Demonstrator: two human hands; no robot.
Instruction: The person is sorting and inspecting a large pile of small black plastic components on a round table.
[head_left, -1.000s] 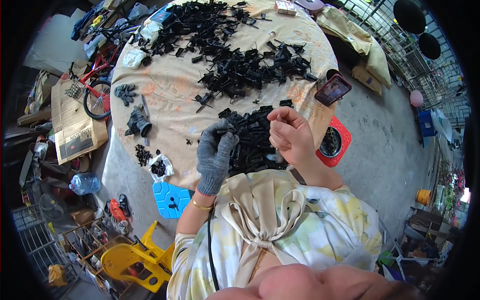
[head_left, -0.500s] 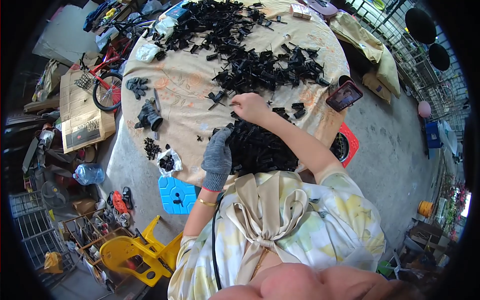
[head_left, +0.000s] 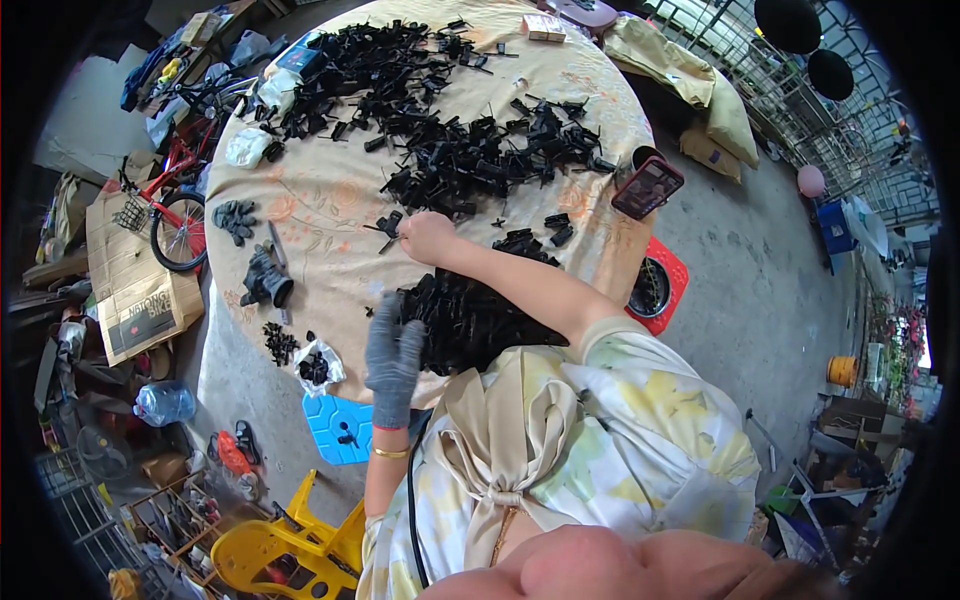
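Note:
My left hand point(head_left: 394, 350), in a grey knit glove, is open with its fingers stretched out. It lies beside the left edge of a dense near heap of black plastic parts point(head_left: 480, 320). My bare right hand point(head_left: 428, 238) is closed, its fingertips at a small black plastic part with thin prongs point(head_left: 387, 228) lying on the cloth. What the fingers pinch, if anything, is hidden. Farther off spreads a larger heap of similar black parts point(head_left: 450, 160). The cloth-covered round table point(head_left: 330, 240) bears all of these.
On the table's left lie dark gloves point(head_left: 266, 278), a white bag with small black pieces point(head_left: 318, 368) and loose small pieces point(head_left: 280, 343). A phone point(head_left: 648, 188) stands at the right edge. Around the table are a blue stool point(head_left: 340, 425), a red stool point(head_left: 660, 285) and a yellow chair point(head_left: 280, 545).
My right hand has moved left to the pronged black part on the cloth. My left fingers have straightened and spread from a curled pose at the near heap. The whole view has shifted.

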